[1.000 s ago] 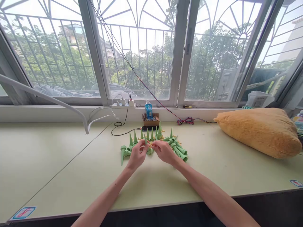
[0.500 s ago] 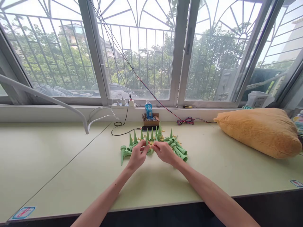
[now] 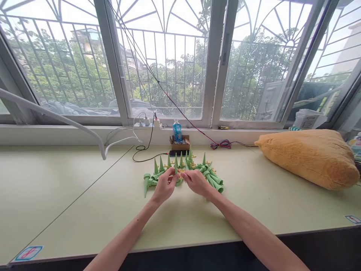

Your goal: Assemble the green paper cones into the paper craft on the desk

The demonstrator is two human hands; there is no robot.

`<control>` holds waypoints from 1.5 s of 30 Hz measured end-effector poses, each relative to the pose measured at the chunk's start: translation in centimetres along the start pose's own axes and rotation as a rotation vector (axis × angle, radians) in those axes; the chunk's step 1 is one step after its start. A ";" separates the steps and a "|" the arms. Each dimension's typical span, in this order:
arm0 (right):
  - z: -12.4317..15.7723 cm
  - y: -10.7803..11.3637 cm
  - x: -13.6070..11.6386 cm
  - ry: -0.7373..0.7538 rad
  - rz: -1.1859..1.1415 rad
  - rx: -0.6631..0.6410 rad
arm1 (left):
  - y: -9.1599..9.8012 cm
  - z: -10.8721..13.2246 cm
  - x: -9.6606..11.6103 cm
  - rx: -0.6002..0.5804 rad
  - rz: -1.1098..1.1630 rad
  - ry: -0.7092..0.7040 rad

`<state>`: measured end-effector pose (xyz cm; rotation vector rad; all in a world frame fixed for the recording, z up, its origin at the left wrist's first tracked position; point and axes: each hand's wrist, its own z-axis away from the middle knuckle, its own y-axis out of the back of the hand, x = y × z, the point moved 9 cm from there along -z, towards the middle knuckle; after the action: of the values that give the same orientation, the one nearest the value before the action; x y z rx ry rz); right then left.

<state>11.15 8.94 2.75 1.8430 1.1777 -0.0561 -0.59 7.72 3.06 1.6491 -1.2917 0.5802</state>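
Note:
My left hand is closed around a green plant watering spike, held with its point upward. Opposite it, my right hand pinches at a small yellow valve on the spike's side; the fingertips partly hide it. Behind my hands, several green spikes stand point up, some with yellow valves. More green spikes lie in a pile beside my right hand. To the left of my left hand, another spike lies with its tip toward me.
A phone on a black cable lies behind the spikes, before a small cardboard box and a blue bottle. Coiled red-black wire rests at the back. A tan plush cushion lies right; a white tube arches left.
The spike in my left hand has shifted slightly and stands a bit straighter. Both hands stay almost in place, fingers still meeting at the yellow valve.

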 end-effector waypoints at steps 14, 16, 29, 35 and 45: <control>0.0 -0.2 -0.1 -0.005 -0.031 -0.038 | 0.5 0.0 -0.4 0.062 -0.029 0.048; 0.0 -0.3 -0.1 0.005 -0.038 -0.042 | 0.6 0.0 -0.3 0.066 -0.029 0.049; -0.2 -0.1 -0.2 0.054 -0.107 -0.003 | 0.7 0.0 -0.2 0.078 -0.016 0.056; -0.2 -0.1 -0.4 0.069 -0.147 0.000 | 0.7 -0.1 -0.3 0.080 -0.001 0.058; -0.1 -0.3 -0.1 0.034 -0.132 -0.020 | 0.7 0.0 0.2 0.075 0.017 0.047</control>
<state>10.90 8.99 2.64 1.7533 1.3183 -0.0884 -1.22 7.62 3.49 1.6772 -1.2641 0.6815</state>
